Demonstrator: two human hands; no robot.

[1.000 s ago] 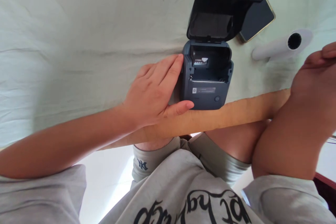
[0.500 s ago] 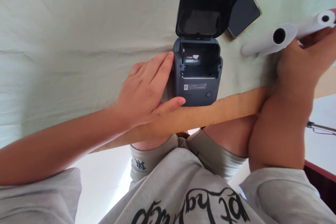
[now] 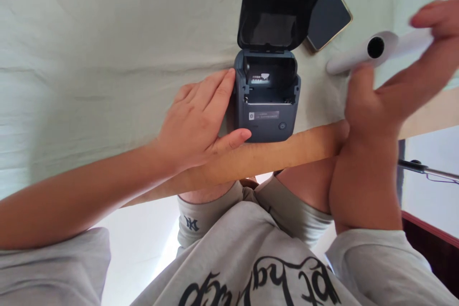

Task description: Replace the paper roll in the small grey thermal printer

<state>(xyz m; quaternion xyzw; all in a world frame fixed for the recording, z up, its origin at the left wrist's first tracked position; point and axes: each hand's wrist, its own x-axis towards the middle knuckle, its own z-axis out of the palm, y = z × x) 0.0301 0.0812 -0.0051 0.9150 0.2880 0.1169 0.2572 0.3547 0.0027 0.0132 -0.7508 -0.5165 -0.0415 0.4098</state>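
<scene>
A small dark blue label printer (image 3: 267, 124) lies on the light green cloth, its black lid (image 3: 274, 24) swung up and its roll bay without a roll. My left hand (image 3: 199, 117) rests flat along the printer's left side, fingertips against the casing and thumb by its front corner. My right hand (image 3: 387, 91) is spread beside a white paper roll (image 3: 355, 60) with a dark hollow core. The right thumb comes close to this roll; whether it touches I cannot tell. A second white roll (image 3: 416, 43) lies behind, partly covered by the right fingers.
A dark phone (image 3: 328, 19) lies behind the printer, partly under the raised lid. The table's wooden front edge (image 3: 268, 155) runs just in front of the printer. A thin metal rod (image 3: 426, 169) stands out below the table at the right.
My right hand has moved left and opened out, its thumb now nearer the front roll and its fingers lifted. The left hand stays at the printer.
</scene>
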